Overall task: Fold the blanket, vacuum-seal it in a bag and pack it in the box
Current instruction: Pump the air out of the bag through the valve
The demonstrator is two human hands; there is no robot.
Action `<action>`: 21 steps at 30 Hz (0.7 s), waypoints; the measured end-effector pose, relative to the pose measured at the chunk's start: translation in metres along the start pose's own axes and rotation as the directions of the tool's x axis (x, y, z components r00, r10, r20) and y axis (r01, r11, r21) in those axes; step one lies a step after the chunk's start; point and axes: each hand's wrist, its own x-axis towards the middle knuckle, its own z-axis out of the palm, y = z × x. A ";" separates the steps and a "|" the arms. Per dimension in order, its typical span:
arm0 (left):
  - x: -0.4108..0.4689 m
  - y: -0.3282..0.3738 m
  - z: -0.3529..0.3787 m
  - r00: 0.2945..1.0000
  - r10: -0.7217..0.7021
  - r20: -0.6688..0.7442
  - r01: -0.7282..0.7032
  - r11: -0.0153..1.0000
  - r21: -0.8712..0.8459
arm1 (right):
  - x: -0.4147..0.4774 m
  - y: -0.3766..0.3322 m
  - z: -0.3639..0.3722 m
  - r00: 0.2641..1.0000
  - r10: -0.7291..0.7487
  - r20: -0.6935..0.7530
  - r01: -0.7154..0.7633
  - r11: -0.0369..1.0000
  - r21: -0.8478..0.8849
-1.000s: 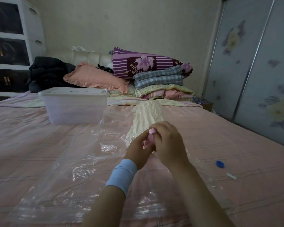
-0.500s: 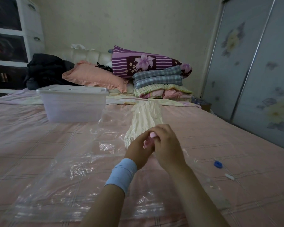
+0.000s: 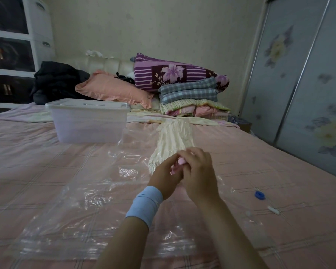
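A clear vacuum bag [image 3: 81, 206] lies flat across the pink bed. Inside its far end sits a cream blanket [image 3: 173, 138], squeezed into a narrow wrinkled strip. Over the bag's middle my left hand [image 3: 166, 178], with a light blue wristband, and my right hand [image 3: 199, 172] meet and both pinch a small pink object [image 3: 179, 164]; what it is stays unclear. A translucent storage box [image 3: 89, 123] with its lid on stands on the bed at the far left of the bag.
A blue round cap [image 3: 260, 195] and a small white clip [image 3: 273, 210] lie on the bed at the right. Pillows and folded bedding [image 3: 190, 98] pile up at the headboard, dark clothes [image 3: 56, 82] at the left. Wardrobe doors [image 3: 303, 74] line the right side.
Both hands stay together on the pink object with only slight finger shifts. The view has tilted a little; nothing else moved.
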 end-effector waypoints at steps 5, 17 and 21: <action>-0.002 0.007 -0.004 1.000 0.007 -0.026 -0.006 1.000 0.011 | 0.025 -0.013 -0.027 0.987 -0.140 -0.073 0.141 0.990 0.016; 0.007 0.016 -0.023 0.995 0.010 0.094 -0.019 0.995 0.100 | 0.021 -0.003 -0.016 0.995 -0.097 0.023 0.096 0.995 0.036; 0.013 0.030 -0.047 0.993 -0.082 0.088 0.071 0.991 0.114 | 0.012 0.000 -0.007 0.948 0.029 0.317 -0.108 0.966 0.235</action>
